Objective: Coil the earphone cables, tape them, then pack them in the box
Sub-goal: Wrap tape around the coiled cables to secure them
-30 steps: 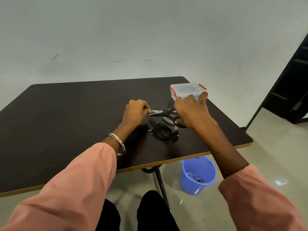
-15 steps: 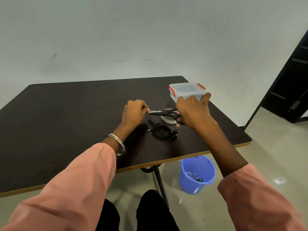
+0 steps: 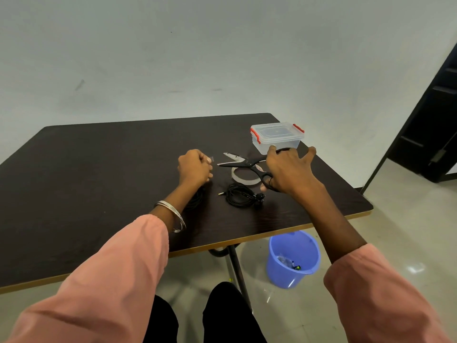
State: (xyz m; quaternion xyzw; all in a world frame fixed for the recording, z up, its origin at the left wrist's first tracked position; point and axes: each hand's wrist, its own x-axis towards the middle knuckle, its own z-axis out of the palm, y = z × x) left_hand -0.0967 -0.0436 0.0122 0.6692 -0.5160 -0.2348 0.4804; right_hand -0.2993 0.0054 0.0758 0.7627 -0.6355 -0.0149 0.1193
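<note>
**Scissors held open, tape piece pinched**

My right hand (image 3: pixel 288 170) grips black scissors (image 3: pixel 243 163), blades parted. My left hand (image 3: pixel 195 167) pinches a small tape piece (image 3: pixel 211 159). A coiled black earphone cable (image 3: pixel 243 195) lies on the dark table (image 3: pixel 99 169), beside the tape roll (image 3: pixel 243 178). The lidded clear box (image 3: pixel 277 136) stands just beyond.

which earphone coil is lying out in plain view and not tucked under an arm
The coiled earphones between the two hands, its jack pointing left. The other coil is mostly hidden beneath the left wrist.
</note>
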